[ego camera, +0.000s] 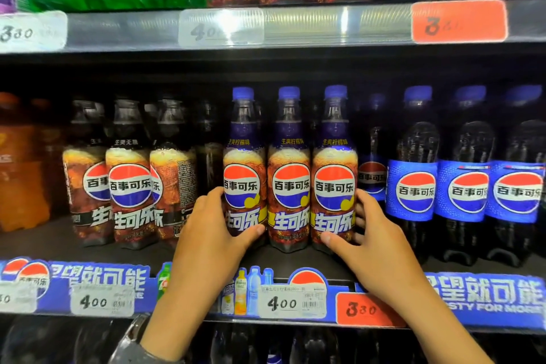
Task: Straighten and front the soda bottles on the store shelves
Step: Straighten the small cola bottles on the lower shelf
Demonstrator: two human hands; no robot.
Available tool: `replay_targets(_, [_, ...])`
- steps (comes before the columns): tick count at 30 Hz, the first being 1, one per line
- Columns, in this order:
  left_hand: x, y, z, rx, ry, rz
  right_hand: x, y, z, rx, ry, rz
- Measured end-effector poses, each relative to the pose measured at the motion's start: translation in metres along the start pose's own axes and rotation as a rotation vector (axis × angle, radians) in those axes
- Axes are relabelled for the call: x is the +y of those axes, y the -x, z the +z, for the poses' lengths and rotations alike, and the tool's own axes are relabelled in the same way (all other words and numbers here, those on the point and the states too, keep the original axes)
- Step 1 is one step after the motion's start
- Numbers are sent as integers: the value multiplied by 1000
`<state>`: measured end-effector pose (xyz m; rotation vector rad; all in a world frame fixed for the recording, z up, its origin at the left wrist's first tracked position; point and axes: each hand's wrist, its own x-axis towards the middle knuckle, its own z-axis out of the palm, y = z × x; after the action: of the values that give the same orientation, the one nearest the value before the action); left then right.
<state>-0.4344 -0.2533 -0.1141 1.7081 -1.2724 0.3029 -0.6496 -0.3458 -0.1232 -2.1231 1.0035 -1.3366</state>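
Note:
Three blue-capped cola bottles with purple necks stand side by side at the middle shelf's front. My left hand (215,227) grips the left bottle (243,162) low down, thumb across its front. My right hand (369,233) grips the right bottle (335,162) the same way, fingers behind it. The middle bottle (289,165) stands between them, untouched. All three labels face forward.
Black-capped cola bottles (130,177) stand to the left, one turned sideways. Blue-label cola bottles (413,186) fill the right. Orange bottles (20,174) sit far left. The shelf edge (280,301) carries price tags. Green and cola bottles stand on the upper shelf (310,26); more bottles below.

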Motion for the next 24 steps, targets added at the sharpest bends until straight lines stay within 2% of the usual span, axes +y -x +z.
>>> replay_targets(3, [-2, 6, -6, 20, 7, 14, -5, 5, 2, 50, 71, -57])
replay_targets(5, [-5, 11, -17, 87, 19, 49, -13, 12, 3, 171, 180, -115])
replay_targets(8, [-16, 18, -40, 185, 7, 135, -29, 21, 7, 383, 216, -303])
replay_targets(10, [-29, 20, -56, 238, 3, 141, -43, 26, 14, 442, 201, -411])
replay_targets(12, [-44, 22, -70, 281, -8, 129, -58, 31, 28, 397, 151, -449])
replay_targets(17, [-76, 25, -88, 290, -77, 65, -86, 40, 71, 140, 85, -438])
replay_targets(24, [-94, 25, -92, 282, -108, 13, -101, 29, 112, -102, 71, -339])
